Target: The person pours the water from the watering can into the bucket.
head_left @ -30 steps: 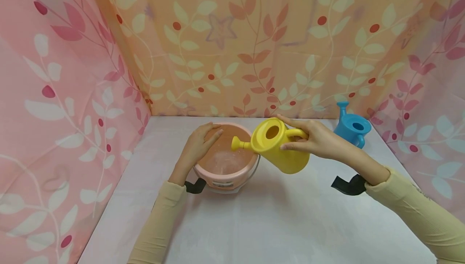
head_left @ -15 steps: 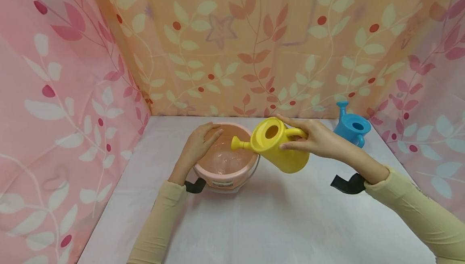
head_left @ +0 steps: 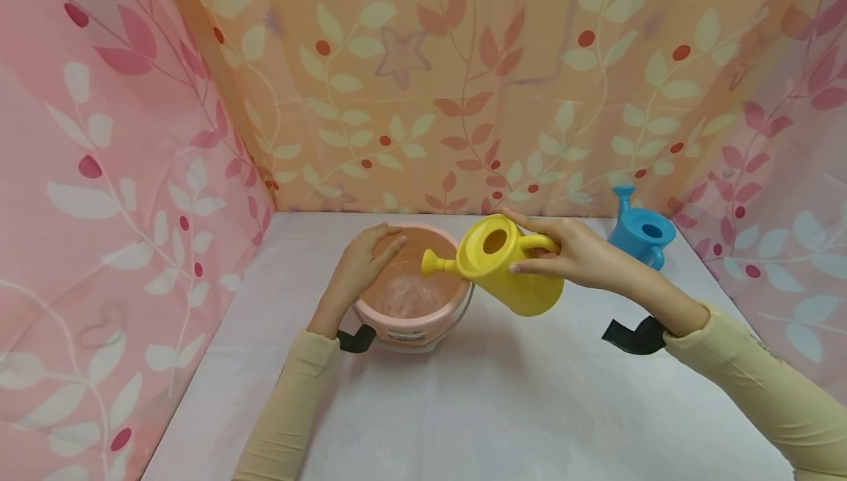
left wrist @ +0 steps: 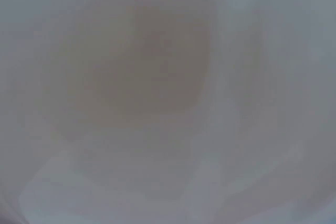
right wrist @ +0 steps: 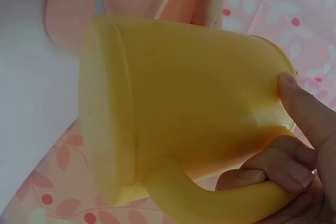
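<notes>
Head cam gives the wide scene: yellow watering can point(head_left: 523, 290) ctr-right of frame, pink bucket point(head_left: 433, 328) just left of ctr, blue watering can point(head_left: 629, 242) upper right, upright on the white tabletop point(head_left: 496, 407), w/ R forearm in front of its lower part. Flowered cloth point(head_left: 397, 135) fills the top & both sides.

R wrist cam adds what head cam hides: the can's pale round base at left of frame, & fingers point(right wrist: 281, 163) of the R hand point(head_left: 582, 249) hooked round the can's handle point(right wrist: 210, 205), lower ctr; another fingertip rests on the body, right edge. Bucket wall & its grey strip show upper left there. Spout point(head_left: 440, 263), top opening & blue can = head cam only.

L wrist cam: all grey blur w/ a brownish patch nr ctr; can't make out anything.

Can itself: plain bright yellow, smooth, loop handle on the right, round hole in top, short spout w/ flared end. Held up off tabletop, tipped left, spout end over the bucket's opening. Can't tell if body touches bucket rim.

Bucket: pale pink, stands upright, label on front, clear ripples/glints at bottom, looks like water.

Hands: R grips the can by its handle. L hand point(head_left: 360, 264) lies over bucket's left rim, visible fingers fairly straight; can't tell if it's pinching the rim.
</notes>
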